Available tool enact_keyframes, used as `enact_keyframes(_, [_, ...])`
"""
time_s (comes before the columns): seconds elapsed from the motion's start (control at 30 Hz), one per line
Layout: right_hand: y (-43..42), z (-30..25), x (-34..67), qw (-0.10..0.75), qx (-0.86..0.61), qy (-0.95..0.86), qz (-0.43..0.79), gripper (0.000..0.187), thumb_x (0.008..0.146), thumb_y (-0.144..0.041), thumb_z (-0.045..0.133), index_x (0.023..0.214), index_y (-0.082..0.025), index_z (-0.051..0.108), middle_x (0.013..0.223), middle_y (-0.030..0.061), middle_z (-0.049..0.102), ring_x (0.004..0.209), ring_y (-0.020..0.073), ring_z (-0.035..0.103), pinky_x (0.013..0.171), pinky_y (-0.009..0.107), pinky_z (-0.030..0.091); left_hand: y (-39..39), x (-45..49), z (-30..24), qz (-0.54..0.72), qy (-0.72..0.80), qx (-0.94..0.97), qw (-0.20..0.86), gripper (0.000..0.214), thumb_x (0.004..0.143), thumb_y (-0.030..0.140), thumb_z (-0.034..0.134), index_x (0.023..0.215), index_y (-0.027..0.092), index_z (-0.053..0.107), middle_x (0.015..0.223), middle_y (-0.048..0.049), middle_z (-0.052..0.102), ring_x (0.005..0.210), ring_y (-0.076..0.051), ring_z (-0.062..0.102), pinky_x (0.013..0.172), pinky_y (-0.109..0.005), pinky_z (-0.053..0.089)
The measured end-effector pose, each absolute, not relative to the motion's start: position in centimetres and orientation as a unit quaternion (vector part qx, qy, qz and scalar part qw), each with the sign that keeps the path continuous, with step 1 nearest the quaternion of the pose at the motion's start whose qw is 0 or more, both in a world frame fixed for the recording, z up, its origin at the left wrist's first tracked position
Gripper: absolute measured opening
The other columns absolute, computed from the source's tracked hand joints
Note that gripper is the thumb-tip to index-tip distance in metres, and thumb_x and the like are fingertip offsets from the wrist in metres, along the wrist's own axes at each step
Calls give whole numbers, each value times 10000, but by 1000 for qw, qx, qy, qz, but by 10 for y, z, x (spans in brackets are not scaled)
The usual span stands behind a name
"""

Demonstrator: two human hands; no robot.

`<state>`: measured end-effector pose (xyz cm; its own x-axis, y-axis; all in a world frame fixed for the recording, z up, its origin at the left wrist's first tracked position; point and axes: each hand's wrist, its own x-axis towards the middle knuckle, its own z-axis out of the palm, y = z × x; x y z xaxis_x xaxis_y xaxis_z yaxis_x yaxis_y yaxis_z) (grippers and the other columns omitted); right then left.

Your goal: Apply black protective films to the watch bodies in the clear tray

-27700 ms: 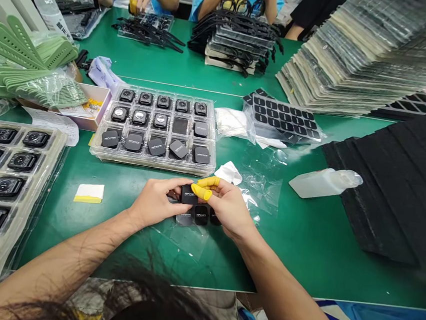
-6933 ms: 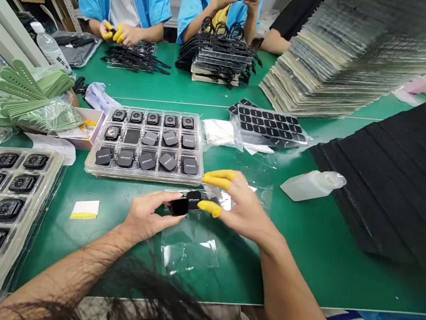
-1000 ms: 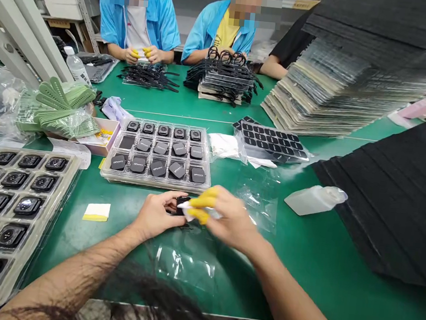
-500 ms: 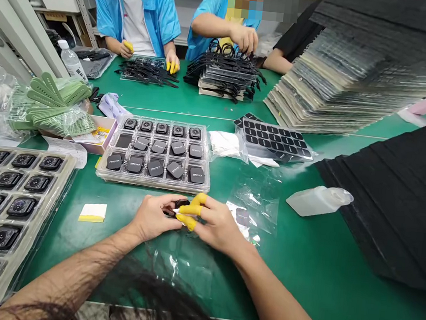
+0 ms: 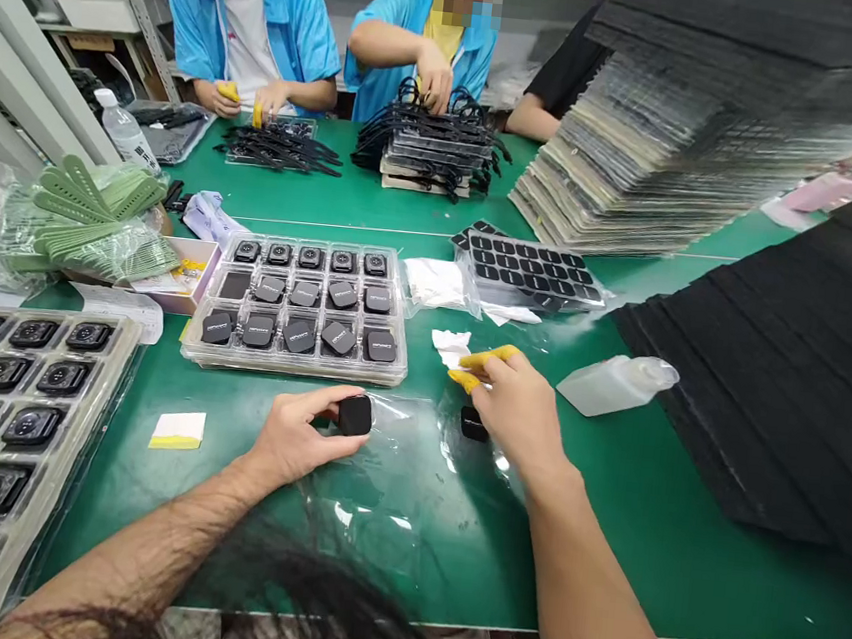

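My left hand [image 5: 302, 423] grips a black square smartwatch body [image 5: 354, 415] by its edges between thumb and fingers, its dark face turned up. My right hand [image 5: 519, 404], with yellow finger cots on several fingers, pinches a crumpled white wipe [image 5: 450, 348] to the right of the watch. Beneath that hand a black square label [image 5: 474, 423] lies on clear plastic film. Beyond the left hand stands a clear compartment tray [image 5: 293, 362] of smartwatch bodies, many topped with black square labels.
Another watch tray [image 5: 109, 369] fills the left edge. A translucent bottle [image 5: 611, 386] lies right, near stacked black sheets [image 5: 766, 392]. A sheet of black labels [image 5: 532, 270], green straps [image 5: 100, 218] and a small pad [image 5: 178, 429] are around. Across the table, co-workers handle black straps [image 5: 281, 145].
My right hand has moved away from the watch, to the right and farther out, with the white wipe. My left hand still holds the watch, now face up. A co-worker's hands have drawn together.
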<state>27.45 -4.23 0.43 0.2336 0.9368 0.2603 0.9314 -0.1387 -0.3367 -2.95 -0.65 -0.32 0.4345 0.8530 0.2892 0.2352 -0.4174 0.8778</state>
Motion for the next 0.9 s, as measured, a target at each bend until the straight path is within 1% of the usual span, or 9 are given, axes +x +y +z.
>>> enact_keyframes(0.13, [-72, -4, 279, 213, -782, -585, -3, 217, 899, -229, 567, 913, -224, 783, 1069, 103, 775, 868, 272, 756, 670, 372, 512, -8, -29, -4, 381, 368, 750, 396, 429, 765, 228, 902, 1189, 227, 836, 915, 1, 872, 758, -187, 825, 803, -310, 739])
enact_keyframes(0.23, [-92, -10, 276, 266, -799, -538, 31, 186, 863, -349, 576, 859, -239, 727, 1090, 129, 811, 918, 320, 776, 733, 421, 549, -10, -28, -2, 377, 368, 750, 401, 431, 758, 196, 895, 1185, 185, 842, 923, -16, 873, 774, -186, 824, 823, -297, 732])
enact_keyframes(0.37, [-99, -10, 274, 352, -831, -398, 166, 373, 808, -500, 622, 1063, -249, 731, 966, 116, 830, 903, 344, 802, 766, 427, 577, -11, -27, -1, 376, 364, 745, 414, 442, 754, 165, 884, 1194, 160, 840, 929, -27, 875, 796, -188, 828, 839, -284, 724])
enact_keyframes(0.5, [-104, -1, 278, 161, -898, -384, 144, 329, 810, -416, 640, 1093, -270, 719, 742, 107, 744, 682, 368, 722, 594, 418, 454, -11, -28, 0, 374, 364, 745, 415, 448, 740, 191, 907, 1183, 186, 845, 946, -28, 879, 798, -199, 830, 834, -294, 730])
enact_keyframes(0.57, [-104, 7, 275, 114, -910, -389, 84, 264, 817, -358, 657, 1061, -284, 726, 663, 107, 685, 584, 352, 655, 557, 417, 403, -11, -29, 0, 375, 359, 749, 412, 450, 737, 206, 915, 1182, 198, 846, 964, -30, 882, 804, -205, 834, 834, -296, 733])
enact_keyframes(0.67, [-91, 22, 255, 245, -829, -499, 57, 165, 866, -353, 676, 1012, -316, 743, 729, 102, 719, 610, 322, 664, 586, 437, 468, -10, -29, -3, 385, 343, 761, 393, 454, 744, 220, 926, 1189, 206, 840, 990, -30, 885, 803, -205, 839, 817, -287, 733])
enact_keyframes(0.73, [-73, 31, 235, 350, -689, -624, 111, 181, 923, -396, 677, 1065, -334, 772, 979, 104, 800, 849, 348, 755, 730, 484, 585, -10, -30, -5, 403, 318, 776, 367, 459, 759, 247, 935, 1204, 199, 831, 1045, -52, 887, 817, -210, 847, 807, -280, 730])
enact_keyframes(0.8, [-53, 38, 215, 374, -583, -695, 195, 237, 950, -401, 688, 1153, -338, 791, 1163, 102, 809, 1053, 360, 769, 883, 514, 633, -9, -31, -7, 431, 282, 792, 327, 455, 783, 282, 939, 1215, 198, 821, 1087, -77, 885, 851, -222, 858, 814, -278, 728])
enact_keyframes(0.9, [-33, 38, 200, 357, -535, -688, 336, 258, 917, -359, 747, 1163, -305, 803, 1127, 93, 825, 948, 302, 792, 843, 459, 669, -7, -33, -7, 463, 219, 819, 260, 434, 839, 288, 918, 1247, 204, 795, 1046, -81, 884, 834, -211, 857, 804, -270, 721])
